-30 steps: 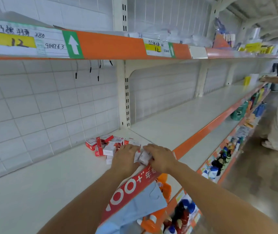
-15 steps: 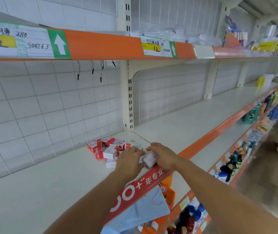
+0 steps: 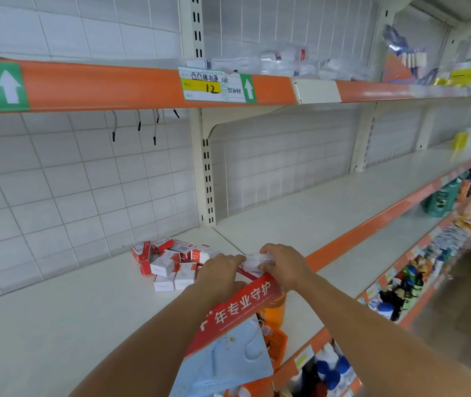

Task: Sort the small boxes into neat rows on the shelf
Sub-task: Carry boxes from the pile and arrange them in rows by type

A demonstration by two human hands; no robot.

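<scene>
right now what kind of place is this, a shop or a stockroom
Most likely a shop aisle, perhaps a pharmacy or general store. Long orange-edged shelves carry a handwritten price tag, bottled goods fill the lower tiers, and both hands hold a small box.

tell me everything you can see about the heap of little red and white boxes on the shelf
The heap of small boxes lies on the white shelf, close to the tiled back wall and left of the upright post. They look like cardboard cartons, white with red panels and faint print too small to read. They are jumbled, not in rows: some flat, some tilted, several leaning on each other. The left hand rests at the heap's right edge.
</scene>
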